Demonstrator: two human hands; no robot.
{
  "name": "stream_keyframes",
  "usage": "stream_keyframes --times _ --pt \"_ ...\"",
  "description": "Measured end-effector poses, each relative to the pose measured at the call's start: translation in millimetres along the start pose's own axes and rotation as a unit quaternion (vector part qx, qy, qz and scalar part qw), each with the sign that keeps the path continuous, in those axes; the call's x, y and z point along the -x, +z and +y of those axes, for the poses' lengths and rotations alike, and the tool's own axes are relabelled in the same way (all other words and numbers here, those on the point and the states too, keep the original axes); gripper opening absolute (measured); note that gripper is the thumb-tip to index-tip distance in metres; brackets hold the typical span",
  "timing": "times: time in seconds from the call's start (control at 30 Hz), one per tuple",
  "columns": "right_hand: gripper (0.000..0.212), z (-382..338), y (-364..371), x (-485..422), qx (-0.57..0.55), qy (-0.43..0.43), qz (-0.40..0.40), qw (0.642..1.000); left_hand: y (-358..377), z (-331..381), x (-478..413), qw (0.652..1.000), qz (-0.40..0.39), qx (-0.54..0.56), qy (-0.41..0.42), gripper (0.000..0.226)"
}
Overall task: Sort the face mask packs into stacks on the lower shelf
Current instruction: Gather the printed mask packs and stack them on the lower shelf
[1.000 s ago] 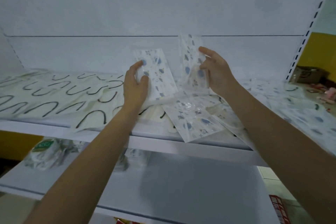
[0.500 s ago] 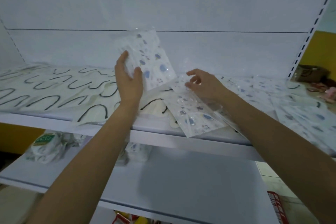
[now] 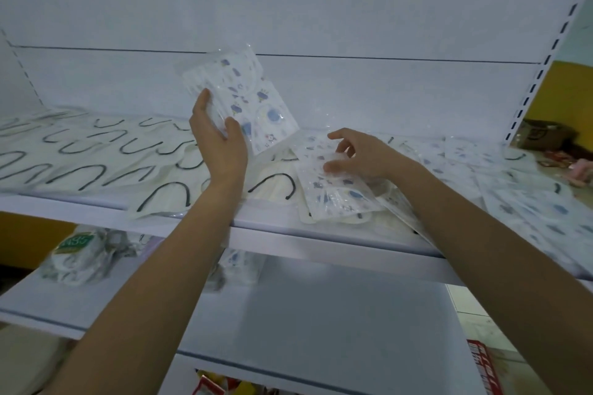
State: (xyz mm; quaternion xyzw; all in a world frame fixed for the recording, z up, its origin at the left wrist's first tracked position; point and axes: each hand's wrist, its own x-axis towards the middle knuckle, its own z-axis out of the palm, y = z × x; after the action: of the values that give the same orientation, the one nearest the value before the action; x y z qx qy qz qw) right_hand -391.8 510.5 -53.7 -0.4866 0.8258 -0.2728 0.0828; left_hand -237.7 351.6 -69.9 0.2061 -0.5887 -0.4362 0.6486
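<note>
Black-looped packs (image 3: pixel 96 154) lie at the left of the upper shelf (image 3: pixel 266 228), your left grip (image 3: pixel 221 141) clasps a printed pack (image 3: pixel 247 96) raised above them, your right grip (image 3: pixel 362 154), fingers loosely spread, touches a second pack (image 3: pixel 340 199) at the shelf's front, and more packs (image 3: pixel 529 205) spread rightward.

Your left hand (image 3: pixel 221 141) holds a pack (image 3: pixel 244 99) above the upper shelf (image 3: pixel 276 236). At its 3 o'clock, your right hand (image 3: pixel 362 154) rests on a second pack (image 3: pixel 337 199).
</note>
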Motion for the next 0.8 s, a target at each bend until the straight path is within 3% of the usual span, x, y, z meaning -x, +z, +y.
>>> stream_keyframes --times 0.1,0.23,0.3,0.4,0.5,0.7,0.8 --pt "0.069 1 -3 -2 -0.025 -0.014 0.058 0.998 1 0 1 1.0 0.004 -0.005 0.001 0.047" --pt "0.067 -1 -12 2 -0.088 -0.001 -0.004 0.996 1 2 1 0.999 0.0 -0.031 -0.01 0.045" --pt "0.055 -2 -13 3 -0.141 -0.024 0.034 0.989 1 3 2 0.999 -0.012 -0.045 -0.004 0.046" --pt "0.04 -8 -21 3 -0.317 -0.077 0.111 0.939 1 5 2 0.997 -0.023 -0.068 0.004 0.045" --pt "0.034 -14 -32 4 -0.446 -0.103 0.138 0.879 1 7 4 0.994 -0.037 -0.103 0.011 0.043" --pt "0.035 -44 -51 -10 -0.417 -0.127 0.23 0.87 11 24 3 0.981 -0.182 -0.053 -0.028 0.032" --pt "0.037 -57 -67 -16 -0.379 -0.137 0.245 0.882 16 37 -9 0.974 -0.209 -0.087 0.004 0.034"
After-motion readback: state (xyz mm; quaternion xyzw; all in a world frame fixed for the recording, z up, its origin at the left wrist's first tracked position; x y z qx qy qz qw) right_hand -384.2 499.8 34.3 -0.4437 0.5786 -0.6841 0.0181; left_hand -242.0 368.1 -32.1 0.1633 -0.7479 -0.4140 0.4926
